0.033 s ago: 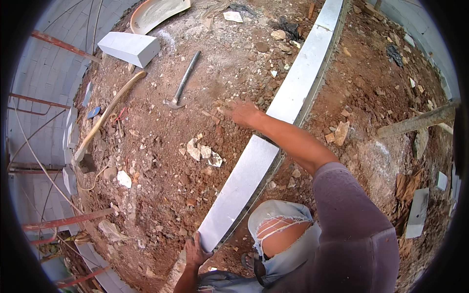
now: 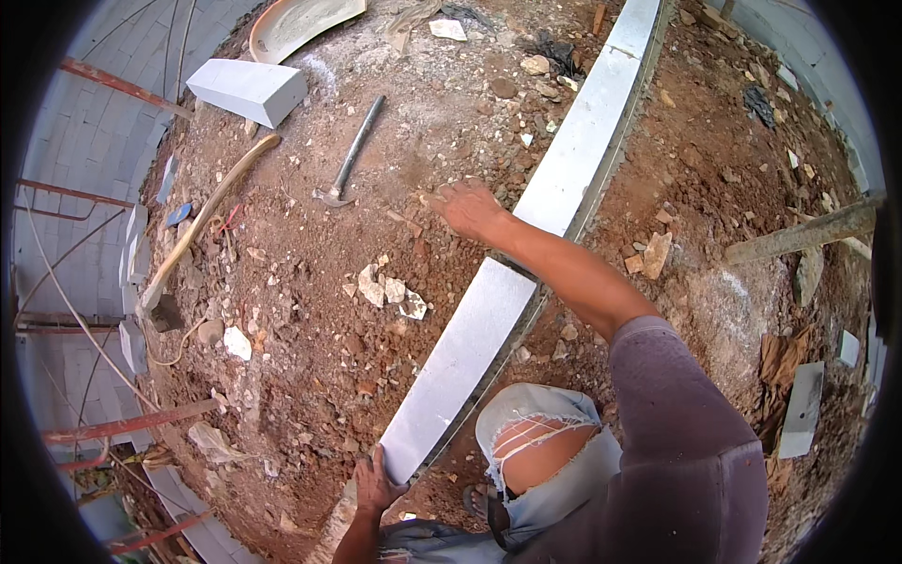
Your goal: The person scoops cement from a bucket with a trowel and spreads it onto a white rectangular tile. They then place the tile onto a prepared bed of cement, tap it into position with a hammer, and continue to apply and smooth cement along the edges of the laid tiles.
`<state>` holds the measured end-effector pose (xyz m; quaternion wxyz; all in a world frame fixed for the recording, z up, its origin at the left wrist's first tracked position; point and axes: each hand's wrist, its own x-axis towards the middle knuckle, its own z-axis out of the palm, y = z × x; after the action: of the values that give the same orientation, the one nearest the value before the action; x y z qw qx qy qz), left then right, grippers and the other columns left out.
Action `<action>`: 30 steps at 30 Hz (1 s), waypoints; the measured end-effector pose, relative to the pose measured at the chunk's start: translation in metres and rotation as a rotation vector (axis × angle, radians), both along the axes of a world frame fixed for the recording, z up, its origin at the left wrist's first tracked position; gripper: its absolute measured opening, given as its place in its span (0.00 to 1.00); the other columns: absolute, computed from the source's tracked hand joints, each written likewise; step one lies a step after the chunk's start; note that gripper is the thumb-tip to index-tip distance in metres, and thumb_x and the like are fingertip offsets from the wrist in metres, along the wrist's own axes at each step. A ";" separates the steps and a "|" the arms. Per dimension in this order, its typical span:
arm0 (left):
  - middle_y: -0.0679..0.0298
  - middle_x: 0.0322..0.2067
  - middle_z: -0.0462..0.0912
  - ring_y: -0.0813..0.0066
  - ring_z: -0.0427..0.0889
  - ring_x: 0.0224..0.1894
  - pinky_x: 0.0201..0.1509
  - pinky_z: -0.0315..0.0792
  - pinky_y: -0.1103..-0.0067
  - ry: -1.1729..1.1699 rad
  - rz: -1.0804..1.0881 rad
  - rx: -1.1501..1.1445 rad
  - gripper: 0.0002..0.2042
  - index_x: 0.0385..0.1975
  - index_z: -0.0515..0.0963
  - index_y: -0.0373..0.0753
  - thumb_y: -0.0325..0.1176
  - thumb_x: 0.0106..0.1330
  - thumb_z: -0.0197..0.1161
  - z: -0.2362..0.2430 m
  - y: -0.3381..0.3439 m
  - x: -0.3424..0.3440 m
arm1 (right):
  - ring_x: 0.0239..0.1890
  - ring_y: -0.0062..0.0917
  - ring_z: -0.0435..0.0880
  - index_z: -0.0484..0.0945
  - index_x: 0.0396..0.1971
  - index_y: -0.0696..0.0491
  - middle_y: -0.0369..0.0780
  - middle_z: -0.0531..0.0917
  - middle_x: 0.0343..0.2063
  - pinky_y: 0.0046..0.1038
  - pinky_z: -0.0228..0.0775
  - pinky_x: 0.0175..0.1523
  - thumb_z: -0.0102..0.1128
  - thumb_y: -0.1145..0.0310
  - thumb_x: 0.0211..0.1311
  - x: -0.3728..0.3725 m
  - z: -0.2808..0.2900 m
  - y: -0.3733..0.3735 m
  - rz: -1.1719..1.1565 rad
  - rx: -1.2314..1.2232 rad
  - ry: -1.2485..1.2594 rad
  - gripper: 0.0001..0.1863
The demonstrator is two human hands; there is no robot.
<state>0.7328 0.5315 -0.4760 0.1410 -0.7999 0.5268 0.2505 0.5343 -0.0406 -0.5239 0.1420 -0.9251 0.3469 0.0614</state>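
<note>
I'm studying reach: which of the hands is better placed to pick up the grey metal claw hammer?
Probably the right hand: it is nearer the grey metal claw hammer, while the left hand is farther off, touching the near end of the nearest long white rectangular block.

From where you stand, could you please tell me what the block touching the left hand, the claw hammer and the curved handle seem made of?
The block is probably matte aerated concrete, given its even, pale faces. The claw hammer seems dull metal, from its grey sheen. The curved handle looks like smooth wood, by its tan colour.
</note>
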 end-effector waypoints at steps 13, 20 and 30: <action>0.43 0.51 0.68 0.42 0.68 0.56 0.63 0.64 0.55 -0.009 0.005 0.067 0.63 0.75 0.49 0.41 0.47 0.36 0.84 -0.003 -0.011 0.004 | 0.47 0.40 0.87 0.88 0.42 0.48 0.41 0.89 0.41 0.49 0.79 0.46 0.68 0.69 0.54 0.027 -0.070 -0.018 0.271 0.224 0.517 0.14; 0.42 0.53 0.68 0.41 0.69 0.56 0.63 0.65 0.54 0.004 -0.001 0.031 0.63 0.76 0.48 0.44 0.47 0.38 0.83 -0.003 -0.014 0.006 | 0.42 0.39 0.88 0.88 0.41 0.48 0.39 0.89 0.38 0.45 0.82 0.41 0.65 0.69 0.57 0.034 -0.111 -0.016 0.285 0.068 0.392 0.11; 0.41 0.57 0.66 0.39 0.69 0.57 0.63 0.65 0.53 0.013 0.007 0.031 0.65 0.76 0.46 0.43 0.46 0.37 0.84 -0.005 -0.004 0.004 | 0.31 0.21 0.85 0.81 0.46 0.57 0.35 0.84 0.29 0.26 0.81 0.37 0.60 0.64 0.71 -0.193 0.061 -0.005 -0.601 0.952 -1.211 0.12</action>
<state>0.7368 0.5271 -0.4806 0.1490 -0.7978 0.5210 0.2643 0.3415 -0.0457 -0.4624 0.6912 -0.5069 0.3798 -0.3479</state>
